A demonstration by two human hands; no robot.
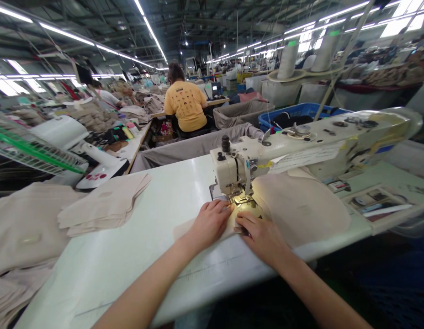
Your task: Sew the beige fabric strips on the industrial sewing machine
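Note:
A white sewing machine [301, 141] stands on the pale table [171, 187], its needle area lit yellow. My left hand [212, 221] lies on a beige fabric piece just left of the needle, fingers close together and pointing at the presser foot. Right of it, my right hand [260, 235] has its fingers bent at the front edge of the shiny metal plate [249, 205], touching fabric there; what lies under the fingertips is hidden. A larger beige fabric panel [301, 210] spreads right of the needle, under the machine arm.
Stacked beige pieces [105, 203] lie on the table's left, beside a larger fabric pile [27, 224]. A white fan [98, 160] stands behind them. A tray of small tools [376, 201] sits at right. Beyond are a blue basket [308, 109] and a seated person in yellow [186, 105].

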